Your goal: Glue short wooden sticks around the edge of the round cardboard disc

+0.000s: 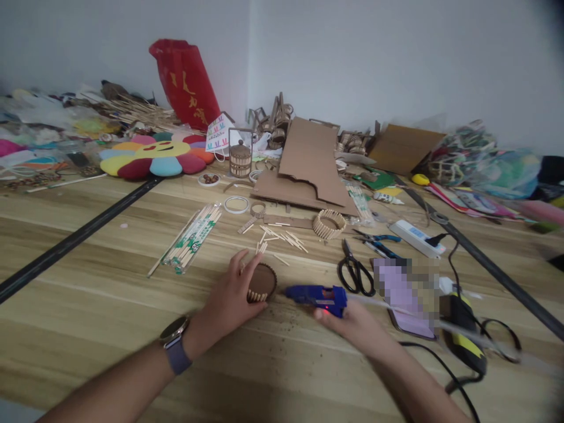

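Observation:
My left hand, wearing a watch, grips the near left edge of a round cardboard base. Short wooden stick pieces line part of the base's rim, and the fingers hide its left side. In my right hand is a blue glue gun with a small red light lit. Its nozzle points left and ends just right of the base, apart from it. Loose cut sticks lie scattered beyond the left fingertips. A ring of short sticks stands farther back.
Black scissors, pliers, a phone and a power strip lie on the right. Bagged sticks rest to the left. Cardboard sheets and a small lidded stick bucket stand behind. Cords cross the right front.

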Tool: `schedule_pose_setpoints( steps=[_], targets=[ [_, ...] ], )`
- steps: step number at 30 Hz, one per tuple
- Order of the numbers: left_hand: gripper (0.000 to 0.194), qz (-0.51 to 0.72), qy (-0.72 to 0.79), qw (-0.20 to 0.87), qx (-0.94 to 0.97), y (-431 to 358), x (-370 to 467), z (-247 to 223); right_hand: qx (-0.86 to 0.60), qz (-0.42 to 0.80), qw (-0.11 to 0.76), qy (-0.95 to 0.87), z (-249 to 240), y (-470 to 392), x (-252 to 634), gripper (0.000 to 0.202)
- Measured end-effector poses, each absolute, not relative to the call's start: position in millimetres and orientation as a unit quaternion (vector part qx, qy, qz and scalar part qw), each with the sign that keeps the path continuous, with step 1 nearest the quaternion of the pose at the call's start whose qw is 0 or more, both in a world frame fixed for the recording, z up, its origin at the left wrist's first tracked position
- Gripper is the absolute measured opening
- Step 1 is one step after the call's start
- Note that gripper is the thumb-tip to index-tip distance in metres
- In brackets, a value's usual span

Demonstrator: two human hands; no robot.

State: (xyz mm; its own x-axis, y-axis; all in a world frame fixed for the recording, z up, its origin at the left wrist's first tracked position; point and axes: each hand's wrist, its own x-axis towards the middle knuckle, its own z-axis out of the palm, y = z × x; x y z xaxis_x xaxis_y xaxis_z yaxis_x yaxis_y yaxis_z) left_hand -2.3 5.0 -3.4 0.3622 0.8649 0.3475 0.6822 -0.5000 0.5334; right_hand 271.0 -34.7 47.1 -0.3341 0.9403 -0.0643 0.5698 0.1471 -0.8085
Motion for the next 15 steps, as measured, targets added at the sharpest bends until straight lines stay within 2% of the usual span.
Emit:
schedule_pose_setpoints(
  steps=[3, 7, 10, 15],
  targets=[
    [0.103, 0.306, 0.479, 0.152, 0.809, 5.3, -2.6, -3.5, -0.486, 0.492, 0.155, -0.706, 61.0, -31.0, 279.0, 0.065],
    [0.099, 0.294, 0.483, 0.157, 0.81, 5.3, -2.5, -2.4, -0.474, 0.534, 0.127, -0.688, 64.1, -28.1, 284.8, 0.065],
    [0.099, 0.291, 0.486, 0.156, 0.809, 5.4, -2.2, -1.4, -0.533, 0.456, 0.116, -0.703, 60.7, -25.4, 289.1, 0.059],
    [0.097, 0.296, 0.482, 0.158, 0.809, 6.0, -2.4, -2.3, -0.64, 0.247, 0.063, -0.725, 67.0, -14.8, 286.1, 0.039]
  ],
)
